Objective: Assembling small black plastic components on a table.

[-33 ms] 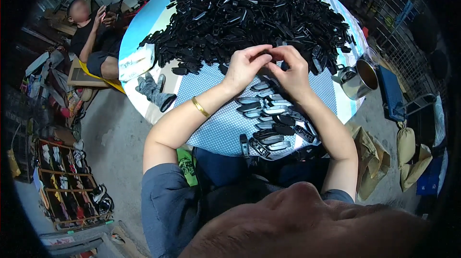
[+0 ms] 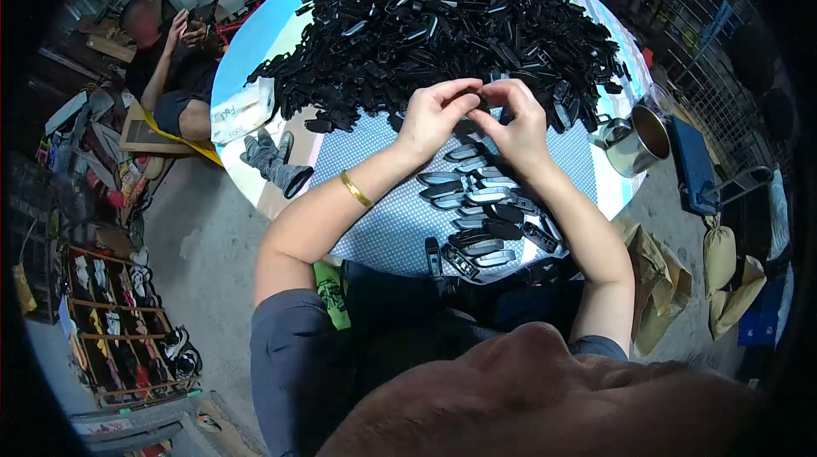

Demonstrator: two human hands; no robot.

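Both forearms reach forward over the round worktop [image 2: 255,48], wrists bent inward so the fingertips meet. The left hand [image 2: 436,112], a gold bangle [image 2: 356,190] on its wrist, and the right hand [image 2: 515,123] pinch together on one small black plastic piece [image 2: 482,104], each grip clamped on it from its own side. The piece sits at the near edge of the big heap of black plastic parts [image 2: 442,23], above the rows of finished pieces [image 2: 481,210]. A steel mug [image 2: 640,140] stands right of the heap.
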